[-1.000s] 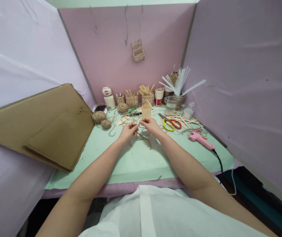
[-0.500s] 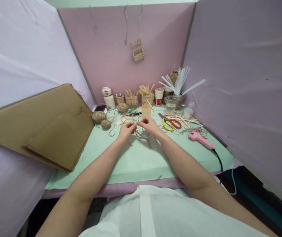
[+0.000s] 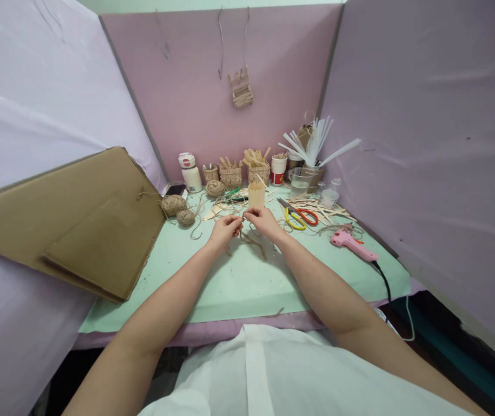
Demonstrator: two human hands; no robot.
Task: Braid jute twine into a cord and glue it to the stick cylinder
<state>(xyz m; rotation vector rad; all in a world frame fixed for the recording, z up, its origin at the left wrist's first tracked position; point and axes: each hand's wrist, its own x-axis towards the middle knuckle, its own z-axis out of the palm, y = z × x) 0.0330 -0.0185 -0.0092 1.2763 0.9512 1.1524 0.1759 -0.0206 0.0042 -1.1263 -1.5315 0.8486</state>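
Head cam: our L hand (image 3: 226, 230) & R hand (image 3: 262, 222) nearly meet, fingers closed in pinches; can't tell what's between. Jute twine (image 3: 254, 242) lies just below, on tablecloth (image 3: 243, 283). Vs a moment ago, R fingertips sit slightly farther R; prob. same fine twine work.

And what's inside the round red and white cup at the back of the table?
Thin light-brown sticks poke above the rim of the cup. Their lower ends, and anything deeper inside, are hidden by its wall.
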